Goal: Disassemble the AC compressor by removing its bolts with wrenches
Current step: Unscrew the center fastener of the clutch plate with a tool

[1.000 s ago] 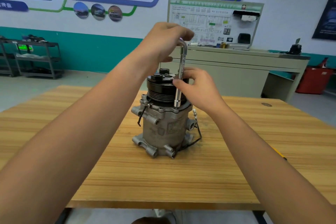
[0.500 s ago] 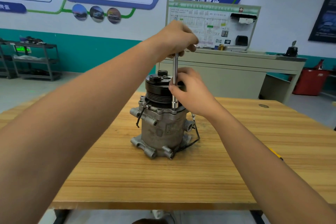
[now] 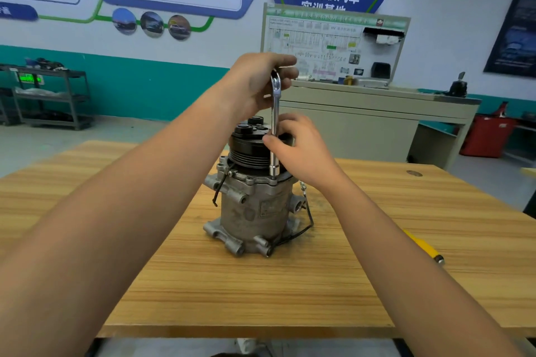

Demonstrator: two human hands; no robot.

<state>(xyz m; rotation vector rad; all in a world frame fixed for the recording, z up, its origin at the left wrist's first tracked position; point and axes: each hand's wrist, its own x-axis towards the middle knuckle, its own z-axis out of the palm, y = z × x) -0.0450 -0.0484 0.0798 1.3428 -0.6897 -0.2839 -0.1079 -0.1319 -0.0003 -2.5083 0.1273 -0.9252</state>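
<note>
The AC compressor (image 3: 255, 211) stands upright on the wooden worktop (image 3: 290, 293), directly below both hands. Its body is a dull grey cast-metal cylinder, scuffed and stained, with a small rectangular plate (image 3: 271, 207) on the near side. Rounded mounting lugs stick out around its base and again around the upper flange. On top sits a black pulley (image 3: 246, 151) with several grooves cut around its rim and raised black round parts on its face. A thin black wire (image 3: 220, 188) hangs down from the flange on the side under the left forearm. A second one (image 3: 309, 220) loops down beneath the right wrist to the base.

A slim silver wrench (image 3: 275, 113) stands vertical beside the pulley, its socket end seated on the upper flange just under the right hand. The left hand (image 3: 258, 81), above the pulley, is curled round the wrench's bent top end. The right hand (image 3: 298, 151), lower and touching the pulley's far side, pinches the shaft between thumb and fingers.

Outward of the right forearm, a yellow-handled tool (image 3: 417, 243) lies on the worktop, partly hidden by that arm.
</note>
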